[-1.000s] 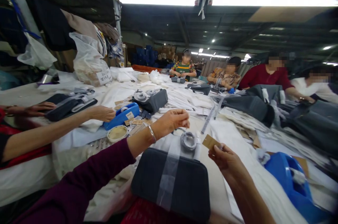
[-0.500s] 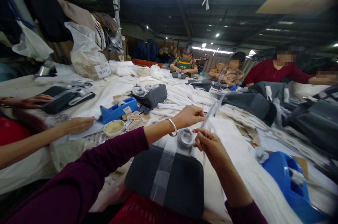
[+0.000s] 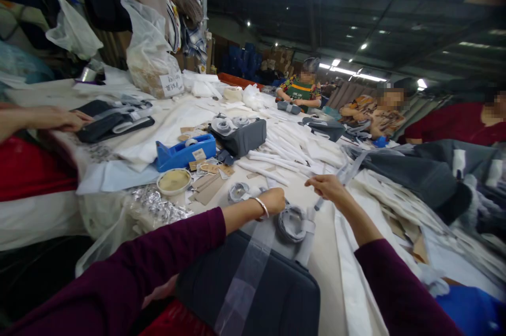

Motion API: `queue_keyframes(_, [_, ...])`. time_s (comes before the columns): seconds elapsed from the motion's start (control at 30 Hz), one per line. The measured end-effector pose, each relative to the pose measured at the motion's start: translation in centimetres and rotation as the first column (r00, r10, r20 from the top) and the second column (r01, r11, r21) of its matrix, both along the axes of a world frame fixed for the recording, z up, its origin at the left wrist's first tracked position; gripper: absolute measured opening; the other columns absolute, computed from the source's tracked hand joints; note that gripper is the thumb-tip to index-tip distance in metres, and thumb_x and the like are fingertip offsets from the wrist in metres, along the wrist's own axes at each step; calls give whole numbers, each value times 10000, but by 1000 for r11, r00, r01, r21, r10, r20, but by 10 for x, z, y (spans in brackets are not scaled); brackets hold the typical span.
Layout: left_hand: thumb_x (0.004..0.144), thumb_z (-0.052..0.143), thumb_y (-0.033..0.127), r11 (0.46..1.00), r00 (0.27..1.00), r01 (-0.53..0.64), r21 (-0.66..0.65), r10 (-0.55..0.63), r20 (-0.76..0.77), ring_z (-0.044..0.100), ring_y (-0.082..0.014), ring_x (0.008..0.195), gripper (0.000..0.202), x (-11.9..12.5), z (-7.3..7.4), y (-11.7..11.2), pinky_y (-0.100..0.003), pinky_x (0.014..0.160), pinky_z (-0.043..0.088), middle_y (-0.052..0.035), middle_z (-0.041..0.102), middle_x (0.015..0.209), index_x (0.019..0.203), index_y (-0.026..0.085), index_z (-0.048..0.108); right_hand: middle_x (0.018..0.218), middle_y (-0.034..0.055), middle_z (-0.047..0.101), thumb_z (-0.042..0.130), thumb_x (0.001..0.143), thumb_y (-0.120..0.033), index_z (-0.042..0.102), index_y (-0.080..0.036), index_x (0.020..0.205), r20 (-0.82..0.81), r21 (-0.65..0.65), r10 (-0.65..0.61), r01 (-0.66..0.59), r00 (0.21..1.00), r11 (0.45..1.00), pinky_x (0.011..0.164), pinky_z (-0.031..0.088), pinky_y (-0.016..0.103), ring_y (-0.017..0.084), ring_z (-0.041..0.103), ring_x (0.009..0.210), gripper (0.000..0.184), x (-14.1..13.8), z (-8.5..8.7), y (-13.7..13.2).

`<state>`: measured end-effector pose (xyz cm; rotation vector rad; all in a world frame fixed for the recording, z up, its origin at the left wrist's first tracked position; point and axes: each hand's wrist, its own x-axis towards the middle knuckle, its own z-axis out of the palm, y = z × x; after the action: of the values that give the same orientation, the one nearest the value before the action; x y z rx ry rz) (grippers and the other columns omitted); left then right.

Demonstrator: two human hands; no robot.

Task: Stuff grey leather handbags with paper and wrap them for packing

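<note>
A dark grey bag point(image 3: 276, 278) lies in front of me, a translucent band point(image 3: 249, 278) wrapped around its middle. At its far edge sits a coiled grey strap point(image 3: 291, 224) bound with a white wrap. Just above and left of that coil is my left hand point(image 3: 273, 201), a bangle on its wrist; its fingers are curled closed and their contents are hidden. My right hand point(image 3: 326, 188) hovers to the right of the coil, thumb and fingertips pinched together, pointing left. Anything in that pinch is too small to make out. A second coiled strap point(image 3: 238, 192) lies left of my left hand.
To the left stand a blue tape dispenser point(image 3: 185, 151), a round tub point(image 3: 174, 181) and tags point(image 3: 211, 168). Another bag point(image 3: 245, 135) sits beyond. A co-worker's hand point(image 3: 59, 117) rests by dark goods. Grey bags point(image 3: 419, 178) crowd the right; several people work across the table.
My hands have moved apart: the left is now a closed fist near the coil, the right has drawn up and right. The view has turned left. A co-worker's hand beside the dispenser has withdrawn.
</note>
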<state>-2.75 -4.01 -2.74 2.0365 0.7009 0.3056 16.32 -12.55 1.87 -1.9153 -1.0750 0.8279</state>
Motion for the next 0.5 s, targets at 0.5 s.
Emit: queue_keyframes(0.5, [633,585,40,962,971,-229,-148,236,32,508,-137,618,187,3,-21,-6,-221,540,348,19,512,606,667,182,469,652,15,657,746,614,-386,687,-130,727,-429,-236,356,-484,830,843,490,396,208,90,484,502,286,-18,-47,23])
